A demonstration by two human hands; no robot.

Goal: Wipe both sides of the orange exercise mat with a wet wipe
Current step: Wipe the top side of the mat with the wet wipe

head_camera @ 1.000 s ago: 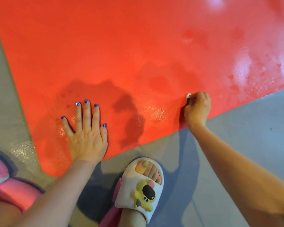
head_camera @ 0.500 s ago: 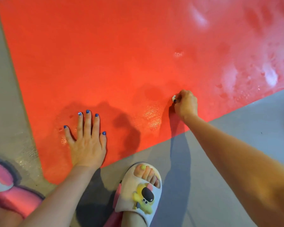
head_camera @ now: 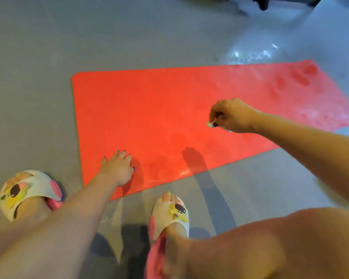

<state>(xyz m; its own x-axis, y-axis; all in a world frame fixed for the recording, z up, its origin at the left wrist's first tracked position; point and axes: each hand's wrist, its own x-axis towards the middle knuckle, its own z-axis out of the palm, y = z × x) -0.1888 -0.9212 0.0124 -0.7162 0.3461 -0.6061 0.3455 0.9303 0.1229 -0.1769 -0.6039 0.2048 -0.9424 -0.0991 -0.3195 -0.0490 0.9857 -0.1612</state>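
Orange mat (head_camera: 169,109) lies flat on the grey floor (head_camera: 38,57); it looks thin, light, bendy and a bit wet, so I think a corner or long edge is the best place to grab it. Left hand (head_camera: 117,168) presses flat near its corner, and right hand (head_camera: 232,115) pinches a small wet wipe (head_camera: 210,124) above it.

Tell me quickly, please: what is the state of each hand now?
Left hand: open, fingers flat on the orange exercise mat.
Right hand: closed, gripping a small wet wipe, lifted above the mat.
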